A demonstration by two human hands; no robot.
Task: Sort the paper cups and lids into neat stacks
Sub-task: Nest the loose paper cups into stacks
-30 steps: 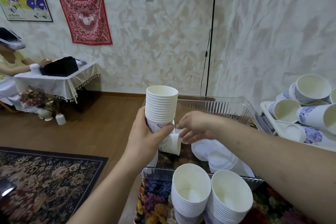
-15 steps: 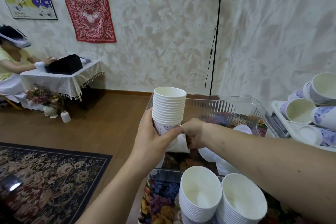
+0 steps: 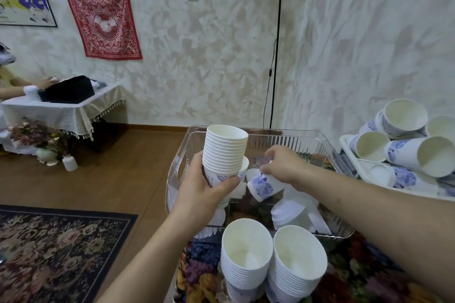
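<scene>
A: Quick, what had changed?

B: A second earlier my right hand [image 3: 280, 167] was down in the bin [image 3: 327, 152], fingers closing on a loose cup [image 3: 262, 186] beside the stack [image 3: 225, 155]. At this moment that cup was lifted clear of the bin floor, tilted, base toward lower left, mouth hidden under my hand. So, as I judged it, one more cup was on its way to the stack.

A: Hands?

B: Left hand [image 3: 202, 194] was wrapped round the stack's lowest cup, thumb across the front. Right hand pinched the loose cup near its rim from above.

A: Where was the stack?

B: Centre of frame, upright, held over the bin's left side, just left of the loose cup. I couldn't tell whether they touched.

A: Looks?

B: White paper, blue flower print, rims nested tight and even. Two finished stacks [image 3: 270, 263] stood at bottom centre. Lids [image 3: 290, 211] lay in the bin, unsorted. More cups [image 3: 403, 145] were piled on a tray [image 3: 352, 152] at right.
</scene>
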